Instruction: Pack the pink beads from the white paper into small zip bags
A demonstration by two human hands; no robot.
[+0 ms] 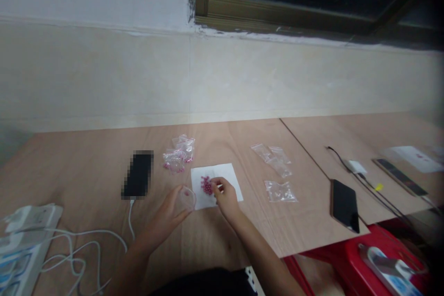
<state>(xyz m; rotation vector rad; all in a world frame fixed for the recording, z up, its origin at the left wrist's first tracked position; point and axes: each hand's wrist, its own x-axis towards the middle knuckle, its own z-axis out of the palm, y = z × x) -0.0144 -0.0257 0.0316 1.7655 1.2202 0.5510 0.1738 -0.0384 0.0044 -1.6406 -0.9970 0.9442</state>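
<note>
My left hand (163, 222) holds a small clear plastic cup (186, 198) tilted on its side, at the lower left edge of a white paper sheet (227, 185). A heap of pink beads (207, 186) lies on that sheet. My right hand (226, 195) is over the sheet, its fingertips pinched at the right side of the heap. Whether a bead is between those fingers is hidden. Two small plastic bags with pink beads (178, 155) lie just beyond the sheet.
Empty clear zip bags (274, 166) lie to the right on the wooden table (86, 166). A pixelated black phone (138, 175) with a white cable lies left. Further out are a power strip (27, 245), a black tablet (344, 205), and a red stool (374, 259).
</note>
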